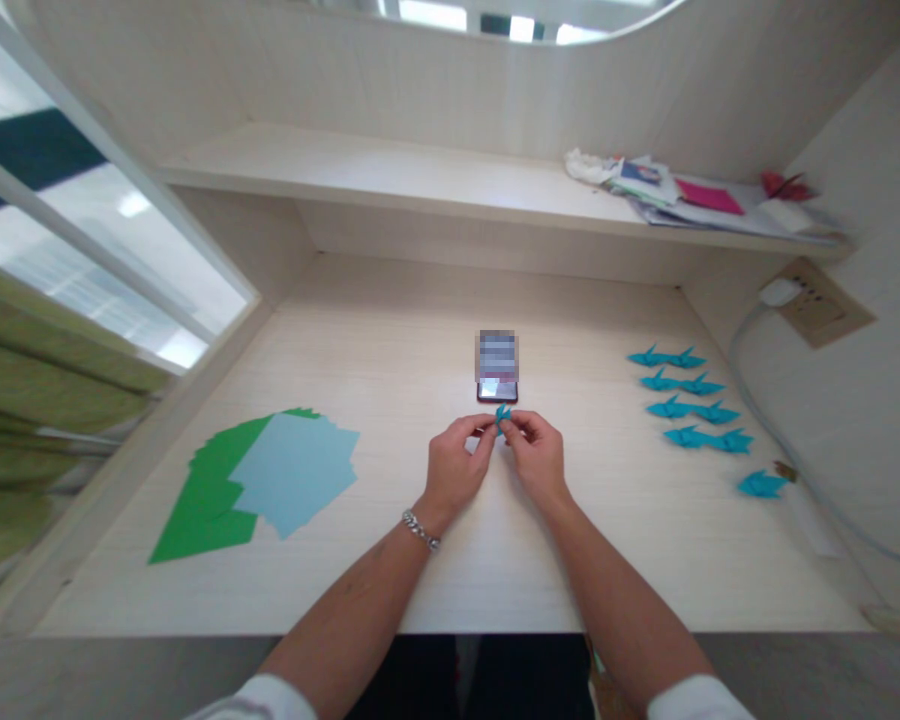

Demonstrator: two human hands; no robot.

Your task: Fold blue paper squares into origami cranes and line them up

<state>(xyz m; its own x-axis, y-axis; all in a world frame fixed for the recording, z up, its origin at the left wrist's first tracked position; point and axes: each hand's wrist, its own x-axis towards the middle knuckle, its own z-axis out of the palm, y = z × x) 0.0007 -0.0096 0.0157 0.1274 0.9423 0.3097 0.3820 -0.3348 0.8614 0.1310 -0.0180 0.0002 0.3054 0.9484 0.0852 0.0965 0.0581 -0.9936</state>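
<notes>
A small blue folded paper crane [502, 414] is pinched between both hands above the middle of the desk. My left hand [456, 460] grips its left side with thumb and fingertips closed. On the other side, my right hand [536, 450] pinches it the same way; the fingers partly cover the paper. Just beyond the hands lies a phone [498, 388], its screen lit and blurred. To the right, several blue paper cranes [694, 411] stand in short rows, with a single blue crane [762, 485] nearer the front.
Light blue paper sheets [300, 470] overlap green sheets [214, 500] on the left of the desk [390, 330]. A shelf [390, 172] above holds papers and a pink sheet [709, 196]. A white cable [765, 430] runs from the wall socket [825, 302] along the right side.
</notes>
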